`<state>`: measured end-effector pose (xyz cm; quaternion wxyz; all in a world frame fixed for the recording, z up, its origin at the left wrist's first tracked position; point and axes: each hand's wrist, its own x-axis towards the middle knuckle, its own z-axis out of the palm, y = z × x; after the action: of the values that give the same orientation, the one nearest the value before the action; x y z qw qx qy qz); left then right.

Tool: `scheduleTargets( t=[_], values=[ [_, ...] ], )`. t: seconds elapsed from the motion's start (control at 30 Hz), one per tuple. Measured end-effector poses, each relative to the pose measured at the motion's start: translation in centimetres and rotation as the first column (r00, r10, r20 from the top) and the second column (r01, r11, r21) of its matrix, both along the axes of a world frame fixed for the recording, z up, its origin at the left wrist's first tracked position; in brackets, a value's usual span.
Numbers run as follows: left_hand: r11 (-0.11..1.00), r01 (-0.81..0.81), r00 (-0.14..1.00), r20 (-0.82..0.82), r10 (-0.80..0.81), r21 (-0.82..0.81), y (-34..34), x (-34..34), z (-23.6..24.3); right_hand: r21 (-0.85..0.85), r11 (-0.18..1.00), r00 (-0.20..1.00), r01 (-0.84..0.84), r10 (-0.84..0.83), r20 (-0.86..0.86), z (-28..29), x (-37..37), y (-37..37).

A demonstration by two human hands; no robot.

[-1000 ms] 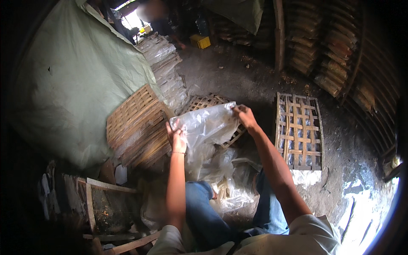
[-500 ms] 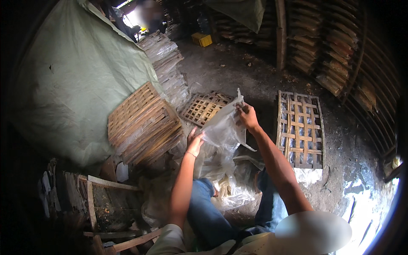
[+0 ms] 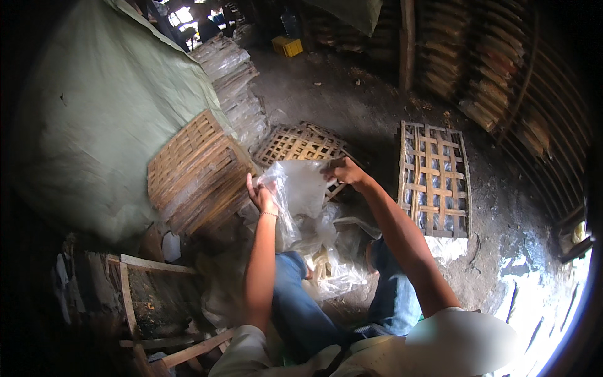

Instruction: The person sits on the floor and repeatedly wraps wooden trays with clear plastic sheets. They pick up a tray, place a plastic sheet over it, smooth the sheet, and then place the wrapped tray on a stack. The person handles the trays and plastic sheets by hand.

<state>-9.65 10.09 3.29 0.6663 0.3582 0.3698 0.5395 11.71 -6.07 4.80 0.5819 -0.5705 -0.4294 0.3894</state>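
Note:
A crumpled clear plastic sheet [image 3: 298, 188] hangs between my hands in front of me. My left hand [image 3: 264, 196] grips its left side, some fingers raised. My right hand [image 3: 343, 171] pinches its upper right part. More loose, crumpled plastic [image 3: 330, 276] lies on the ground between my legs. Just beyond my hands lies a woven bamboo tray [image 3: 300, 143]. A tilted stack of bamboo trays [image 3: 191, 176] stands to the left, and another bamboo tray [image 3: 434, 176], with plastic under it, lies to the right.
A pale green tarp [image 3: 100, 138] covers the left side. Beyond it are piled plastic-covered layers [image 3: 223, 69] and a yellow crate [image 3: 287, 46]. Wooden frames [image 3: 157, 267] lie at lower left. A wooden post [image 3: 407, 50] and slatted racks [image 3: 490, 81] line the back right.
My hands have turned the plastic sheet from stretched out, to gathered and slanted, to hanging flatter between them. My left hand moved right and then back left. The view has shifted slightly.

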Motion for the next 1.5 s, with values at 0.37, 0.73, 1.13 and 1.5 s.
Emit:
scheduleTargets(
  t=[0.37, 0.73, 1.13, 1.5],
  values=[
    [0.886, 0.111, 0.855, -0.498, 0.147, 0.451, 0.4, -1.1, -0.4, 0.324, 0.767, 0.644, 0.554, -0.642, 0.417, 1.8, -0.3, 0.5],
    [0.980, 0.124, 0.941, -0.333, -0.067, 0.154, 1.2, -0.5, -0.1, 0.190, 0.780, 0.663, 0.596, -0.612, 0.432, 1.4, 3.8, -1.5],
    [0.600, 0.714, 0.644, -0.002, -0.765, 0.362, -8.0, 17.3, 6.1, 0.227, 0.759, 0.704, 0.610, -0.651, 0.283, 4.3, 16.9, -19.8],
    [0.397, 0.894, 0.430, -0.150, -0.890, 0.210, -19.4, 24.5, -4.4, -0.050, 0.669, 0.670, 0.742, -0.737, 0.086, -4.8, 16.9, -37.2]
  ],
)
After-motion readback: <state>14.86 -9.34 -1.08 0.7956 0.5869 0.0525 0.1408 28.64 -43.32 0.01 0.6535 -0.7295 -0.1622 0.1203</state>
